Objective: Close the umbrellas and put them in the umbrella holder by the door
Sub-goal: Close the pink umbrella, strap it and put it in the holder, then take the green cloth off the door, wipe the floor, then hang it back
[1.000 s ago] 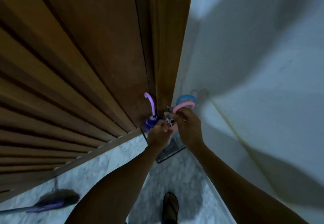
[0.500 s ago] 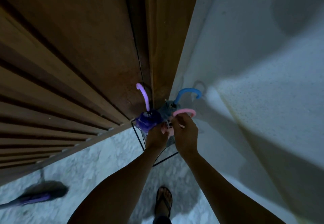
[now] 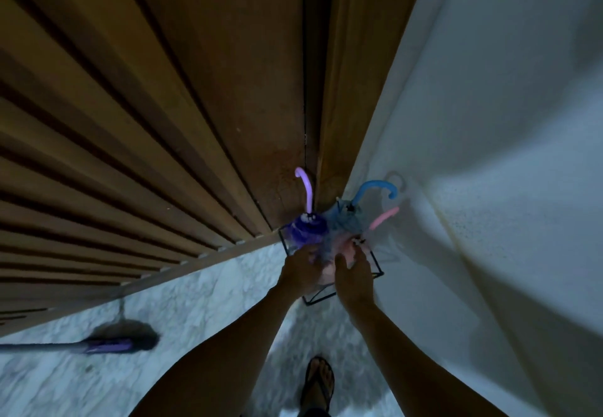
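1. Grip unclear: left hand (image 3: 301, 266) and right hand (image 3: 354, 273) touch the blurred pink umbrella (image 3: 346, 247); finger curl cannot be told.
2. Three umbrellas stand in the wire holder (image 3: 375, 268) by the door (image 3: 228, 90): purple umbrella (image 3: 306, 229), blue umbrella (image 3: 347, 219), pink.

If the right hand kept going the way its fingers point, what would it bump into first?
Probably the pink umbrella, whose folded fabric lies right at the right hand fingertips; it may already be touching. Beyond that is the pink handle, then the white wall. Depth is blurry here.
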